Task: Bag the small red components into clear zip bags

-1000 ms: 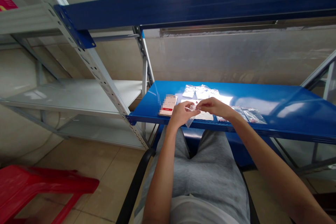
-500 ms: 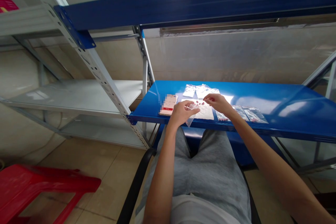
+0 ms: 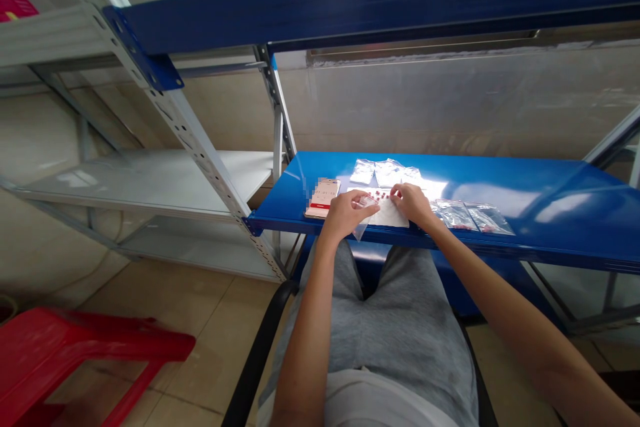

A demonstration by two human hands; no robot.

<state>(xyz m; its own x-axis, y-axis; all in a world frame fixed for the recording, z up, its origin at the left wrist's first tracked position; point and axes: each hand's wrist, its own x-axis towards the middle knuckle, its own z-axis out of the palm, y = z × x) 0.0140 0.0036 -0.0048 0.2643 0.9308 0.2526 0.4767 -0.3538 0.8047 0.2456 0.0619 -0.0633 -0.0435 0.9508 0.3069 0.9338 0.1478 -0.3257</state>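
Since last frame: right hand [image 3: 413, 205] has moved down onto the white paper sheet [image 3: 395, 217] | phone [image 3: 324, 198] near the front-left of the blue steel shelf [image 3: 565, 240] | left hand [image 3: 344, 215] curled, gripping a clear plastic bag [image 3: 363, 228] | small red pieces [image 3: 383, 195] on the sheet's far edge | right fingers pinched at them, hold unclear | zip bags [image 3: 463, 216] toward the right

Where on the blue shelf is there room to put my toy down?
There's bare blue shelf right of the two clear bags, and more behind the phone, left of the white packets. It's crowded at the white sheet, between the left hand, holding a small clear bag, and the right hand.
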